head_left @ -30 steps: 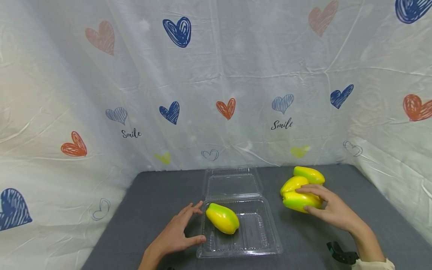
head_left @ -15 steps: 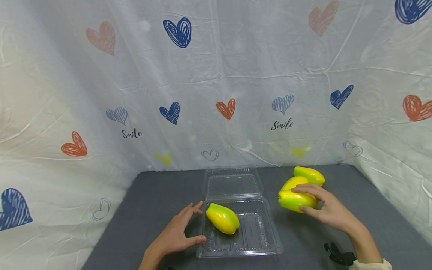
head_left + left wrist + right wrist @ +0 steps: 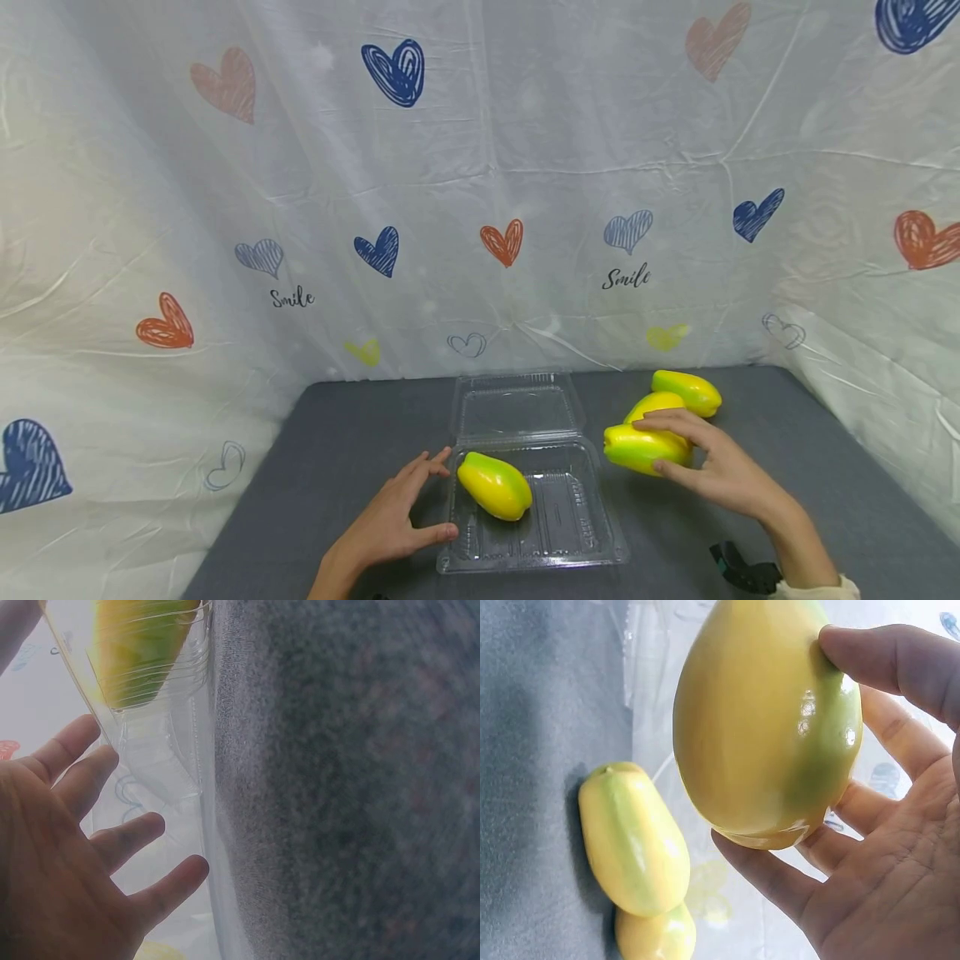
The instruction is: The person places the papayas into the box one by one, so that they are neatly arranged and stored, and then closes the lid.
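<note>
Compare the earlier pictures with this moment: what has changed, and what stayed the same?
Keeping its grip, the right hand has moved one fruit leftward, toward the clear container. The left hand, clear container, inside fruit, middle fruit and farthest fruit stayed put.

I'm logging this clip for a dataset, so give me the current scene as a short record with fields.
Container: clear plastic, open, lid laid back on the far side
Inside: one yellow-green fruit, in the left part
Left hand: spread, holding nothing, at the container's left edge
Right hand: holds a second fruit
Other fruit: a middle one and a far one, on the dark table
Backdrop: pale cloth with printed hearts
</note>
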`<state>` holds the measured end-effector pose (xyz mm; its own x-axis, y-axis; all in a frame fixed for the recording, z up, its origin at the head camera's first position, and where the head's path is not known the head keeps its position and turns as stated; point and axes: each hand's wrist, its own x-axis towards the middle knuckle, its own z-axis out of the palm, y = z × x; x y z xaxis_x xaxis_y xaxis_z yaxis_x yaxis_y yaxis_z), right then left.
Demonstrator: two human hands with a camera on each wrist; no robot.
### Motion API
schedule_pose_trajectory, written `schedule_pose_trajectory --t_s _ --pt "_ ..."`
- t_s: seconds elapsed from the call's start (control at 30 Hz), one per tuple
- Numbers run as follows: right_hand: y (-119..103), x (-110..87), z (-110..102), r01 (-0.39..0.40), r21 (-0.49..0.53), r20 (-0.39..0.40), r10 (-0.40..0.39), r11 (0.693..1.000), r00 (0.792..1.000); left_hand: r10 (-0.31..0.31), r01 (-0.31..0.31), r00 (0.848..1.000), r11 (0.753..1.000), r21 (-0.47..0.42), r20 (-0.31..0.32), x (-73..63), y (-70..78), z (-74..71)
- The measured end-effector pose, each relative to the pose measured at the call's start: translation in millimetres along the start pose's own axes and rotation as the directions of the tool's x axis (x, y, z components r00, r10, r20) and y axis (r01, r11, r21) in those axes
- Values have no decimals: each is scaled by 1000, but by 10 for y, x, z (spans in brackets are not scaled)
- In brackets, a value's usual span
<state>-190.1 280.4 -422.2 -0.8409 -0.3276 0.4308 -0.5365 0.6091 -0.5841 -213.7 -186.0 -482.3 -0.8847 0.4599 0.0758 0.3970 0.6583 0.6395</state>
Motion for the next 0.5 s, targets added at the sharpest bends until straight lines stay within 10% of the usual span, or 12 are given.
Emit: schedule_pose_trajectory --t_s 0.5 --pt "-117 47 97 100 77 6 -100 992 995 3 -3 1000 1000 5 1 2 9 -2"
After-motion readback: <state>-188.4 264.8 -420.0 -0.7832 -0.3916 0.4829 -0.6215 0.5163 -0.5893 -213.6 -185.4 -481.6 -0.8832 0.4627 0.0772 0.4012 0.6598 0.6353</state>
